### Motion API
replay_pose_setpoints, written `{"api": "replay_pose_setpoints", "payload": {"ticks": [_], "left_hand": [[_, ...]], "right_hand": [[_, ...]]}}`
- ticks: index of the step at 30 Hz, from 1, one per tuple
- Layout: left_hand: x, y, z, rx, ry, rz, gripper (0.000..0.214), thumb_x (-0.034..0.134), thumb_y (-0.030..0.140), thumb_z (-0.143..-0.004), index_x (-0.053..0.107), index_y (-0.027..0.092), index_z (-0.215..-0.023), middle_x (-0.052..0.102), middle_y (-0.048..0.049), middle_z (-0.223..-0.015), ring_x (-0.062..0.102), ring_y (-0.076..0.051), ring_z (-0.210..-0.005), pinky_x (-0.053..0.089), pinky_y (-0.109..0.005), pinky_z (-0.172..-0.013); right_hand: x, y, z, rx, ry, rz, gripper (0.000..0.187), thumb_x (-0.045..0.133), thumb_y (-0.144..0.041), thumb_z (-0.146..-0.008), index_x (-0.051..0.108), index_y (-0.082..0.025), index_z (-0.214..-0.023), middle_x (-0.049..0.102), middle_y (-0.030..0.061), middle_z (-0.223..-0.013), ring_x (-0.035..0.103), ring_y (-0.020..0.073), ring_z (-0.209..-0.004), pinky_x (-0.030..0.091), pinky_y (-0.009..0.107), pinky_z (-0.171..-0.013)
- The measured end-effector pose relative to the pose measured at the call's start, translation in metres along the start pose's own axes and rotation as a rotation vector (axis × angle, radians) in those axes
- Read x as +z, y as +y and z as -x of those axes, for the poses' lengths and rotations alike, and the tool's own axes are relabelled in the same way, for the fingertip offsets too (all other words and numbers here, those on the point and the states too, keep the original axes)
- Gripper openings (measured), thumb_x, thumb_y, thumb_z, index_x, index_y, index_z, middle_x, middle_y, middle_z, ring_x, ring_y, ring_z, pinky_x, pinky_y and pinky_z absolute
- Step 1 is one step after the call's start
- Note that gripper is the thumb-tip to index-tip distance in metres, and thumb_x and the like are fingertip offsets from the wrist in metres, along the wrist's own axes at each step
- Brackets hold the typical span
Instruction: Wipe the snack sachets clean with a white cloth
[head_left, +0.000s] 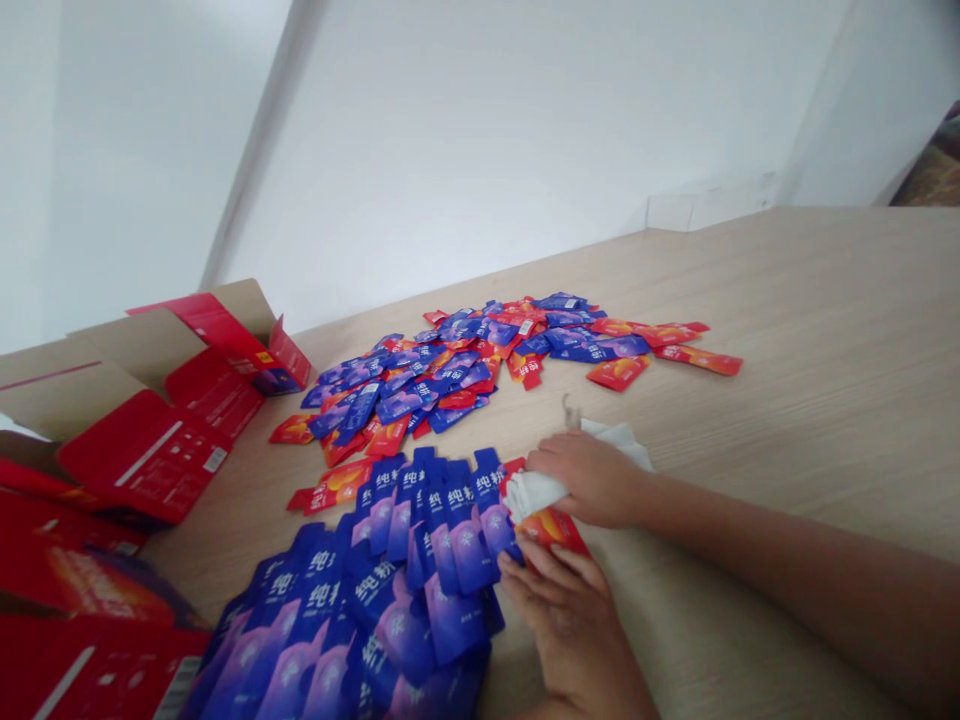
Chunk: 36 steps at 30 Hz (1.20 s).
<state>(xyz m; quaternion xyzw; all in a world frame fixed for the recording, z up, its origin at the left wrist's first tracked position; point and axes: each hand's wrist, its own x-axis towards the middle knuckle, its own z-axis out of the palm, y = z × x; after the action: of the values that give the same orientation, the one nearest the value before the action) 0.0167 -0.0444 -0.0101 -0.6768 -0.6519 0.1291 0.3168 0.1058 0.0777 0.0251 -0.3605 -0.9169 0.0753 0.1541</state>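
Note:
My right hand (589,475) is closed on a folded white tissue (536,492), which presses onto a red sachet (551,528) with orange print. Part of the tissue sticks out behind the hand. Lower down, my left hand (559,610) lies with its fingers spread across the near end of that sachet. Just left of both hands, blue-purple sachets (457,530) with white lettering overlap in rows, and more of them fan toward the bottom edge. The left thumb is hidden.
A loose pile of blue and red sachets (420,375) spreads over the wooden table (787,420) farther back. Opened red cardboard boxes (150,450) stand along the left. A small white box (701,205) sits against the white wall at the back right.

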Motion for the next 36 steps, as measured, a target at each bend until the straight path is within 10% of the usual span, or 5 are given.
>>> {"api": "replay_pose_setpoints", "payload": {"ticks": [11, 36], "left_hand": [[-0.003, -0.004, 0.000, 0.042, 0.015, -0.051, 0.032, 0.047, 0.007, -0.077, 0.068, 0.017, -0.098, 0.069, -0.0150, -0.099, 0.061, -0.034, -0.095, 0.046, -0.053, -0.084], [0.000, 0.000, 0.000, 0.011, 0.021, -0.047, 0.030, 0.046, 0.004, -0.079, 0.066, 0.012, -0.100, 0.061, -0.0228, -0.112, 0.060, -0.034, -0.097, 0.047, -0.053, -0.084]], "right_hand": [[-0.003, -0.010, 0.004, -0.174, -0.022, -0.085, 0.025, 0.055, -0.029, -0.077, 0.056, -0.018, -0.099, 0.060, 0.0070, -0.091, 0.052, 0.0223, -0.085, 0.033, 0.035, -0.079], [-0.005, 0.006, 0.002, 0.022, 0.050, -0.038, 0.029, 0.060, -0.025, -0.072, 0.056, -0.016, -0.099, 0.059, 0.0079, -0.093, 0.051, 0.0231, -0.088, 0.031, 0.035, -0.080]]}}
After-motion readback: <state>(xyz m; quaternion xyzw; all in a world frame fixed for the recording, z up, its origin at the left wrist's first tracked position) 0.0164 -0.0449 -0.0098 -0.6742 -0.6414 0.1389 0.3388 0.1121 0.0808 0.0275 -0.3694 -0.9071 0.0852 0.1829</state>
